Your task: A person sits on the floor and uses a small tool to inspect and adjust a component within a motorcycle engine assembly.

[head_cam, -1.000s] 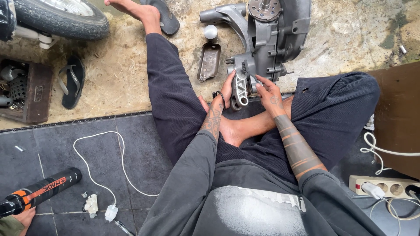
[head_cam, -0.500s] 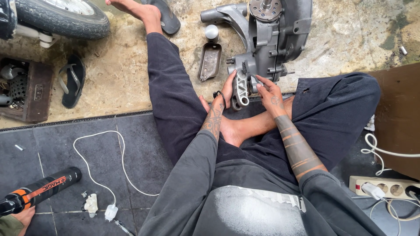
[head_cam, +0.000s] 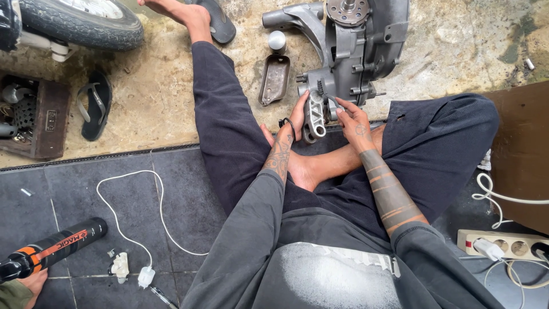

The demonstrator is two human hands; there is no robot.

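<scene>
A grey metal engine casing (head_cam: 360,51) lies on the concrete floor in front of me. My left hand (head_cam: 294,123) grips a small grey metal bracket (head_cam: 314,117) at the casing's near end. My right hand (head_cam: 353,123) pinches a thin part right beside the bracket, fingers closed on it. Both forearms rest over my crossed legs in dark trousers.
A dark oblong metal cover (head_cam: 274,79) and a small white cap (head_cam: 277,40) lie left of the casing. A tyre (head_cam: 80,20), sandals (head_cam: 94,103), a parts crate (head_cam: 34,117), a white cable (head_cam: 131,212), a power strip (head_cam: 503,245) and another person's hand holding a black-orange canister (head_cam: 51,249) surround me.
</scene>
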